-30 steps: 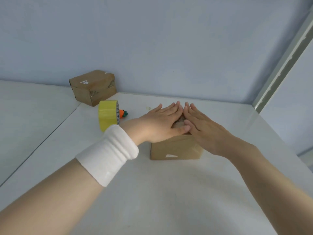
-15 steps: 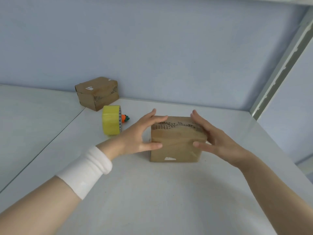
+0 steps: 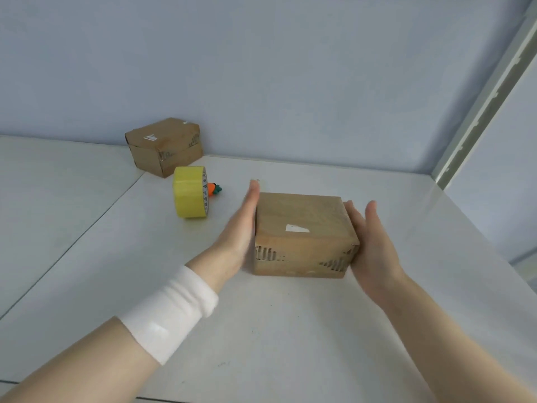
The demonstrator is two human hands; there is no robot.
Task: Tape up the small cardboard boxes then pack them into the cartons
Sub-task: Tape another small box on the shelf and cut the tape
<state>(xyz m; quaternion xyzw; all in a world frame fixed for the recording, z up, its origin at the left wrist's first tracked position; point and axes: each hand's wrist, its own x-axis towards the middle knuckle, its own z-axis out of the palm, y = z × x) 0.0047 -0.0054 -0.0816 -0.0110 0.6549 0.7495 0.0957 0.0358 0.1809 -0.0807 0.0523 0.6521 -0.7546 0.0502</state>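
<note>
Your left hand and right hand pressed flat, fingers straight, against a closed box, contents hidden, second box behind the tape

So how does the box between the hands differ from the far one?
The near box sits square-on, left hand and right hand flat against its sides; the far box sits corner-on, untouched. The near box shows torn corrugation; the far box, dark print. Both are brown cardboard, white scrap on top.
</note>
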